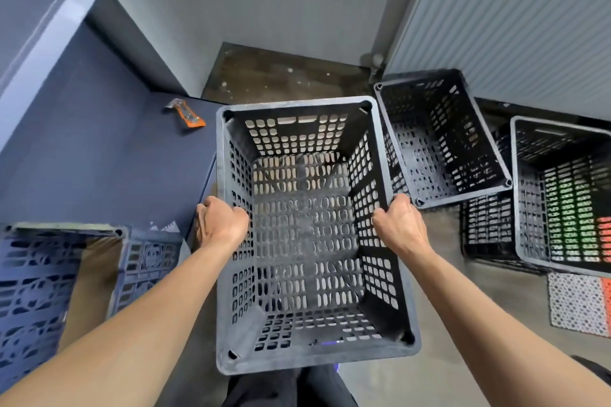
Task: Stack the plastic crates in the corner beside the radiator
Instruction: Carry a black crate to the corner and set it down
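Observation:
A black perforated plastic crate (307, 353) hangs in front of me, open side up, held above the floor. My left hand (222, 221) grips its left rim and my right hand (400, 223) grips its right rim. Beyond it lies the bare floor of the corner (281, 76), with the white radiator (515, 20) on the right wall. A second black crate (439, 139) stands tilted beside the radiator. A third black crate (562, 195) sits further right on top of another black crate (486, 228).
A dark blue counter (109, 155) fills the left side, with an orange-handled tool (188, 116) on it. A blue crate (36, 277) with cardboard inside sits at the lower left. A white perforated mat (575, 304) lies on the floor at the right.

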Tool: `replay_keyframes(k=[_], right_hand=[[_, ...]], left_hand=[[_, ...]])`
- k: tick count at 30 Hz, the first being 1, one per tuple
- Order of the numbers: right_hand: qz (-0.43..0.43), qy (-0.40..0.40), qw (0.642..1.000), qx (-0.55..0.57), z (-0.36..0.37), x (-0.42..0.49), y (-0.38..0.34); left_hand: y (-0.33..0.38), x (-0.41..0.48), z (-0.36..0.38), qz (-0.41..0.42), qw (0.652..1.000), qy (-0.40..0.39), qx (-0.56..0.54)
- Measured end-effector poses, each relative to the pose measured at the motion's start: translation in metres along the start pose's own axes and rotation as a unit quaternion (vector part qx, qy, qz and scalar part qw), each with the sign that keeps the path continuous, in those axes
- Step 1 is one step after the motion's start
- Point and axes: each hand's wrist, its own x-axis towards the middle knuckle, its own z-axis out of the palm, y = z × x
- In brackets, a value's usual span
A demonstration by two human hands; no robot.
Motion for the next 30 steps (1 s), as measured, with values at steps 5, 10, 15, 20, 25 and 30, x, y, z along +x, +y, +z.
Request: replay_keyframes(k=[5,10,15,20,25,30], right_hand=[[0.016,0.008,1.000,-0.010,-0.010,0.037,-0.043],[0.027,0.007,0.999,-0.034,-0.012,0.074,-0.085],[0.033,-0.003,0.999,-0.033,-0.006,0.113,-0.116],[0.026,-0.013,0.999,-0.031,-0.005,0.150,-0.147],[-0.002,-0.009,0.999,-0.034,-0.013,0.201,-0.182],[-0.020,-0.026,0.998,-0.045,-0.027,0.265,-0.216]], left_hand=[[0.044,0.047,-0.018,0.009,1.000,-0.004,0.009],[0.075,0.099,-0.034,0.024,0.999,-0.038,0.002],[0.102,0.145,-0.053,0.038,0.998,-0.053,0.005],[0.128,0.184,-0.062,0.039,0.997,-0.064,0.011],[0.162,0.221,-0.069,0.033,0.998,-0.052,0.005],[0.203,0.253,-0.070,0.010,0.999,-0.046,-0.010]])
